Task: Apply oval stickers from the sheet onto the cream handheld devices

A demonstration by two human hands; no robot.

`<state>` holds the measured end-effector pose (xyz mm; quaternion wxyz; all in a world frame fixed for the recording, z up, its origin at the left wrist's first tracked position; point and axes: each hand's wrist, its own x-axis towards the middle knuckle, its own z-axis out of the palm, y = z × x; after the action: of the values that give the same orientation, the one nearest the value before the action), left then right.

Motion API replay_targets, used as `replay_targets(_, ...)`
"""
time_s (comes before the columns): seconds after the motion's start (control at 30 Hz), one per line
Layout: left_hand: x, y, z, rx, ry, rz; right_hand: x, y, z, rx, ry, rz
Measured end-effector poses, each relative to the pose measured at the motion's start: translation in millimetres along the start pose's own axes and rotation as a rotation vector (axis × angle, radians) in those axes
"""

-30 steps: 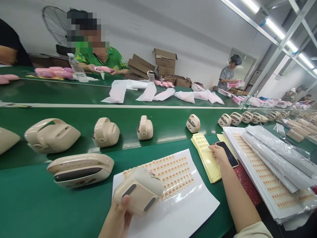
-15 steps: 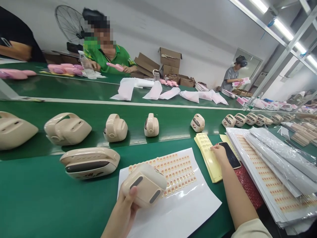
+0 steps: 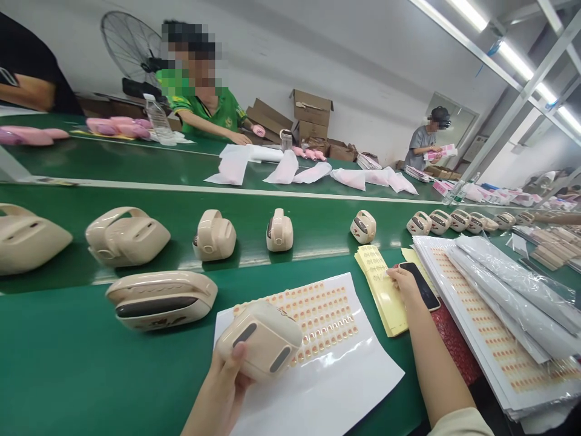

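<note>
My left hand is closed around a cream-coloured appliance, its base with two grey rubber strips turned up towards me. Under it lies a white sheet with rows of small orange stickers. At the upper part of a stack of yellow label sheets, my right hand pinches what looks like a small clear label at its fingertips. A black phone lies right beside that hand. Another cream appliance with a handle and dark window rests on the green table at the left.
A row of similar cream appliances stands on the green belt beyond the table. Plastic-wrapped sticker sheets are stacked at the right. Across the belt, a person in green works near white pouches and a bottle.
My left hand and the held appliance have shifted slightly left. My right hand stays at the yellow sheets, fingers still pinched. The person in green has stretched an arm out to the right.
</note>
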<state>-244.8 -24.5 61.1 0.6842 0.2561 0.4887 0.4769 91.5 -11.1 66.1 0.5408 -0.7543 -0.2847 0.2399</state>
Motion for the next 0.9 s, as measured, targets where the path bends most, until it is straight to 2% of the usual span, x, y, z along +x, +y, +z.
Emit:
replay_targets(0.1,3,-3,-2,-0.013,-0.004,0.016,-9,-14,-1,0.111,-0.057,0.007)
replay_targets(0.2,2,-3,0,-0.041,-0.008,0.032,-33,-38,12,0.195,-0.163,-0.012)
replay_targets(0.3,0,-4,5,-0.074,0.002,0.056,-75,-62,42,0.245,-0.383,-0.052)
replay_targets(0.37,0,-6,8,-0.091,0.002,0.074,-106,-71,65,0.269,-0.648,-0.095)
replay_targets(0.43,0,-8,11,-0.099,-0.014,0.089,-130,-74,86,0.26,-0.79,-0.125)
replay_targets(0.57,3,-13,12,-0.116,-0.045,0.117,-146,-65,111,0.16,-0.789,-0.172)
replay_targets(0.77,0,-11,14,-0.096,-0.074,0.102,-139,-54,114,0.092,-0.761,-0.204)
replay_targets(0.83,-2,-10,16,-0.099,-0.063,0.107,-142,-51,114,0.047,-0.736,-0.279)
replay_targets(0.9,-3,-9,17,-0.105,-0.056,0.103,-148,-47,115,-0.002,-0.672,-0.466)
